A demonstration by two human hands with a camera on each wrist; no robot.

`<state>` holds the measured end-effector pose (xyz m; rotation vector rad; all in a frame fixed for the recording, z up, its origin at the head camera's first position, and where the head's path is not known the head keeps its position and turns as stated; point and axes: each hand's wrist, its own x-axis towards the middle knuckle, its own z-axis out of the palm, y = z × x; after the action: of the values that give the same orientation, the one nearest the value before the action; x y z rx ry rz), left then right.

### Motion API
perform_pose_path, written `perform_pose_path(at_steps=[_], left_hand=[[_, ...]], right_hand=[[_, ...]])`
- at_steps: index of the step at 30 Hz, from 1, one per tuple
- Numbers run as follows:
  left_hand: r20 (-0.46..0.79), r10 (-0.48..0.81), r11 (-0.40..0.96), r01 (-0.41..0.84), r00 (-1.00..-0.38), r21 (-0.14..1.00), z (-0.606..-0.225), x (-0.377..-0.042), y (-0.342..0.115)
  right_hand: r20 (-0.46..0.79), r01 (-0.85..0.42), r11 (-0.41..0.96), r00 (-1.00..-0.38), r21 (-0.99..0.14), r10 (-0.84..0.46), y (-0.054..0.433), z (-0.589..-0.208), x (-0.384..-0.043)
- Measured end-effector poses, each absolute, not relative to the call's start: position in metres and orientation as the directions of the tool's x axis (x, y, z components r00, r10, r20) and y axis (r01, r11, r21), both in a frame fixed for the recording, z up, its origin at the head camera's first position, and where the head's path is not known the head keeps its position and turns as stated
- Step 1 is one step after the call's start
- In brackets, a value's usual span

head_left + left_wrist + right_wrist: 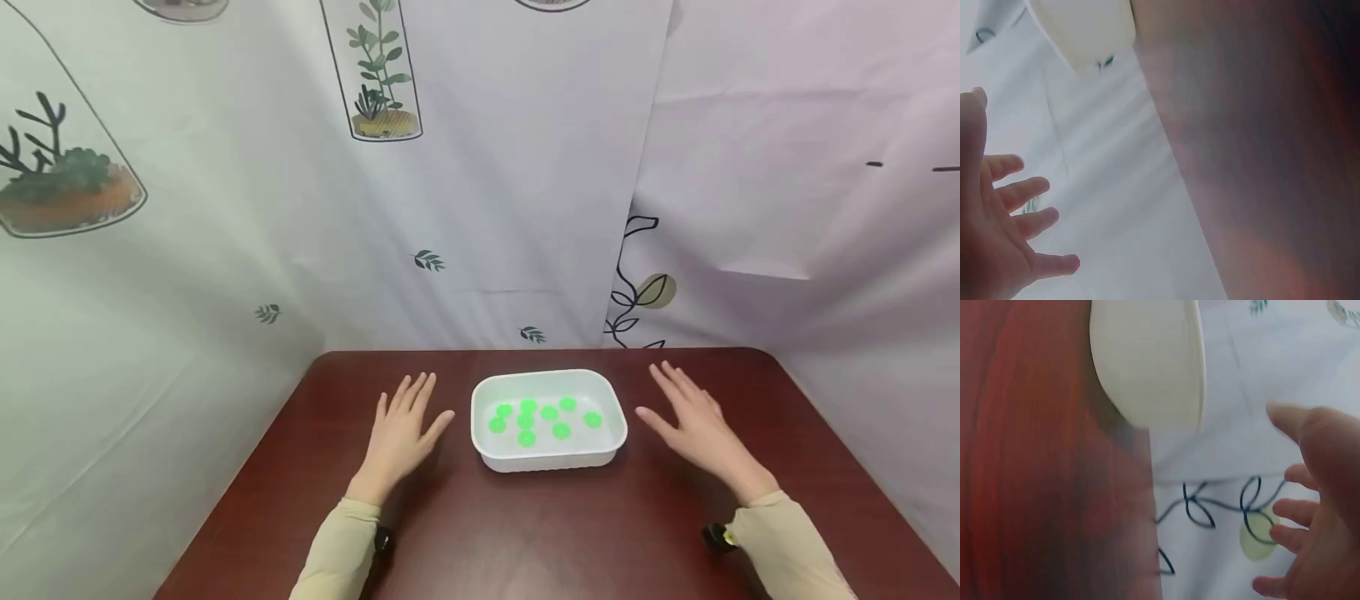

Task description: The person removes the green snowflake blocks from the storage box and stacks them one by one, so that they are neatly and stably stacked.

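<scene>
A white rectangular basin [551,462] with rounded corners stands on the dark red-brown table, toward its far edge. Several small bright green round pieces [562,431] lie scattered over its floor. To the left of the basin is my left hand [397,442], fingers spread, holding nothing. My right hand [701,429] is on the other side, its fingers also extended and nothing in it. Both hands are apart from the basin. In the left wrist view, the basin's side [1088,31] shows at the top; the right wrist view shows its other end [1150,362].
The wooden table [540,533] reaches back to a pale cloth backdrop [517,208] printed with plants and jars. Cloth also hangs along the left and right sides. Each wrist wears a dark strapped device [717,537] at the cuff of a light sleeve [783,542].
</scene>
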<state>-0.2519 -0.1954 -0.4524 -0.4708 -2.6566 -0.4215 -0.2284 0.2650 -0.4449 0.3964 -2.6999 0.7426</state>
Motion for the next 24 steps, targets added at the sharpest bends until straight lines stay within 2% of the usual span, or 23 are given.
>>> perform_pose_path(at_steps=[7,17,24], left_hand=[[0.398,0.348,0.877,0.445,-0.849,0.183,-0.461,-0.253,-0.170],[0.299,0.445,0.847,0.505,-0.844,0.164,-0.469,-0.251,-0.156],[0.174,0.485,0.842,0.511,-0.857,0.174,-0.475,-0.250,-0.150]], right_hand=[[0.296,-0.381,0.809,-0.917,-0.447,-0.268,0.237,-0.453,-0.223],[0.235,-0.332,0.836,-0.939,-0.437,-0.251,0.222,-0.471,-0.215],[0.283,-0.340,0.853,-0.929,-0.397,-0.238,0.219,-0.476,-0.208]])
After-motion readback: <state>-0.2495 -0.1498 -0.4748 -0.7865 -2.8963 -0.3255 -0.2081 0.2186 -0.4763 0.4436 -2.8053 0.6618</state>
